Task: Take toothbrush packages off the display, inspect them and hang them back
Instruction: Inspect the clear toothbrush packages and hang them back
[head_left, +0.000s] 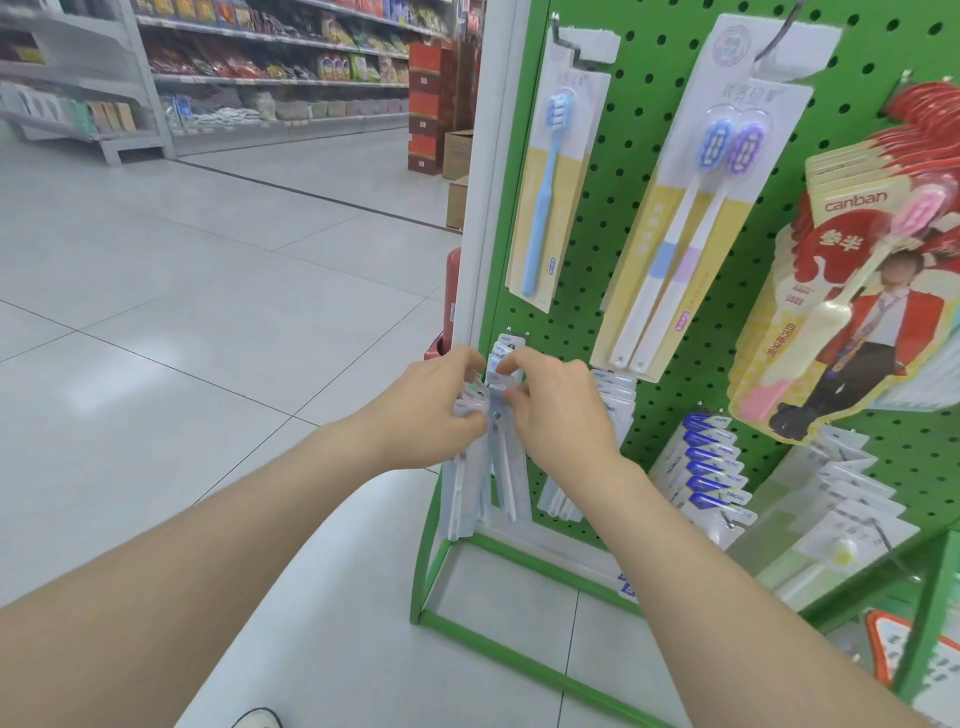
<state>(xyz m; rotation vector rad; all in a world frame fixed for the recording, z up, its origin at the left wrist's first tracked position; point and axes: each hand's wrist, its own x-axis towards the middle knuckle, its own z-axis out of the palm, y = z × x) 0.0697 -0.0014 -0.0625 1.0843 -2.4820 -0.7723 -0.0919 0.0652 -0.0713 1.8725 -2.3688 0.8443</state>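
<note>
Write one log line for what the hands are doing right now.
left hand: grips pale flat plastic toothbrush packages | right hand: pinches one package's top edge | place: bottom-left of green perforated display board

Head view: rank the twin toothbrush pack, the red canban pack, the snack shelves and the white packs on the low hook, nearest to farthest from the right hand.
1. White packs, in the right hand's grip.
2. Twin toothbrush pack, just above right.
3. Red canban pack, far right.
4. Snack shelves, across the aisle.

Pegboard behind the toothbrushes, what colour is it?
The pegboard is green with dark holes; head view.
</note>
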